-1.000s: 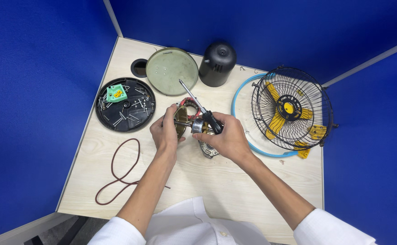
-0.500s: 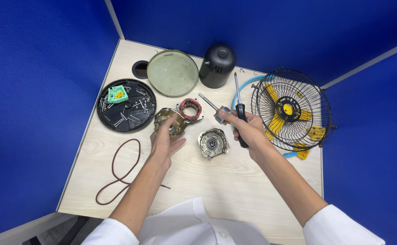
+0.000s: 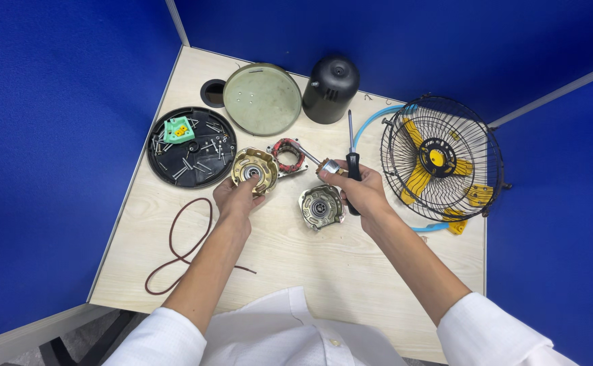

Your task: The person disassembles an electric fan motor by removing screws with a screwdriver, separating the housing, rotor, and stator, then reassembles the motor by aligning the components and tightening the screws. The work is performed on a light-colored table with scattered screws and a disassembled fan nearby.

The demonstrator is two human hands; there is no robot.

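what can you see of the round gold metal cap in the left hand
The gold motor cap is a round, brassy, stamped-metal dish with a raised rim, small holes around it and a silvery bearing hub at its centre. It is held just above the table, hollow face tilted up toward the camera. The left hand grips its lower edge from below. It sits between the black tray and the red-wound stator; whether it touches them cannot be told.

Pale wooden table (image 3: 350, 271), blue partitions (image 3: 59, 135)
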